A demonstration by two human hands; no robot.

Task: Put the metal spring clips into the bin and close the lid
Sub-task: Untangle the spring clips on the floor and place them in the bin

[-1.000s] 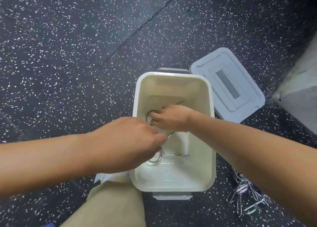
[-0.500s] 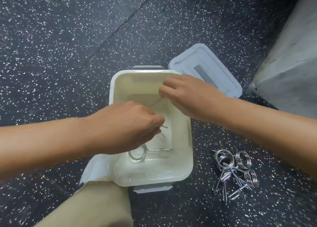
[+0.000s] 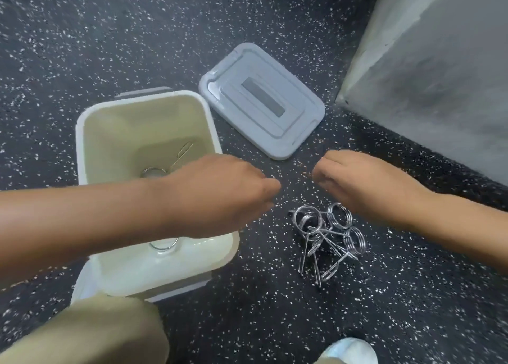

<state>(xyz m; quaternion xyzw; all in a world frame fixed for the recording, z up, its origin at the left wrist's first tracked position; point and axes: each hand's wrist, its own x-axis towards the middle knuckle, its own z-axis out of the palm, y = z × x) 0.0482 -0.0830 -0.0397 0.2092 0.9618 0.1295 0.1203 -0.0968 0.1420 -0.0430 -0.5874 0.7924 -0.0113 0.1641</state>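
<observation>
Head camera, looking down: my left hand hangs over the near right corner of the cream bin, my right hand above the pile of spring clips on the speckled floor. Both grips are loosely curled and empty, as far as the blurred fingers let me judge. Two clips lie inside the bin, one partly hidden under my forearm. The tangled pile just right of the bin holds what looks like four or five more, untouched. The grey lid lies flat on the floor behind, beside the bin's far right corner. By my reckoning the job is in its early part: most clips remain outside, and the lid is not yet fitted.
</observation>
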